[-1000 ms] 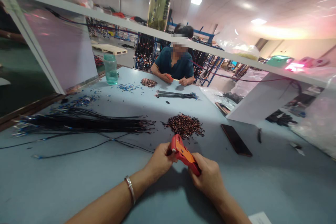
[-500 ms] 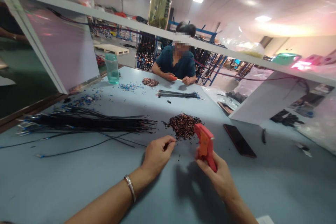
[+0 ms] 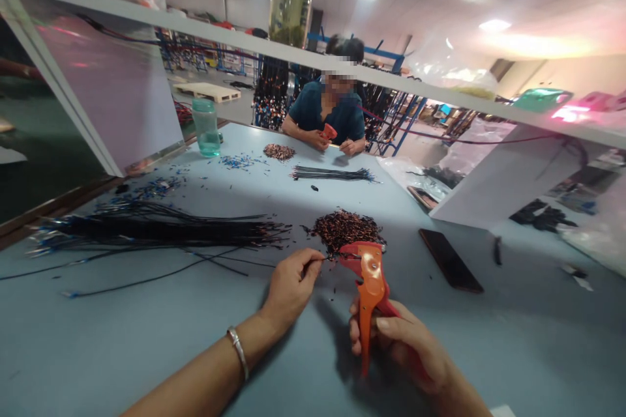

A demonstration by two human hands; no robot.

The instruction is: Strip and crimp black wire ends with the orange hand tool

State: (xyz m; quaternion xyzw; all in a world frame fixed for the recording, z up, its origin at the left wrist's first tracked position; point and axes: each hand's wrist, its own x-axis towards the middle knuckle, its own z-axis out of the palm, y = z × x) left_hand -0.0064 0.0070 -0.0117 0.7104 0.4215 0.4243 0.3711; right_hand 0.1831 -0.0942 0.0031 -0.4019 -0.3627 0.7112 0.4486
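Note:
My left hand (image 3: 296, 280) pinches a thin black wire (image 3: 257, 263), whose tip pokes out past the fingertips on the right. In my right hand (image 3: 405, 339) is a red and orange wire stripper (image 3: 372, 280), its handles spread. The stripper's jaws point left toward the wire tip, close to it; whether they touch I cannot tell. Just behind the jaws lies a heap of short black and copper-coloured wire scraps (image 3: 345, 228). To the left a thick bundle of black wires (image 3: 171, 231) has blue and silver ends at its far left.
A black phone (image 3: 450, 260) lies to the right. Across the table a co-worker (image 3: 327, 111) holds a red tool, behind a small bundle of wires (image 3: 332, 174). A green bottle (image 3: 206, 127) stands back left, near scattered blue bits (image 3: 239, 161). A shelf (image 3: 235, 38) spans above.
My right hand has turned the wire stripper so its jaws face left, close to the wire tip. The left hand has barely moved. The co-worker's red tool is now raised upright.

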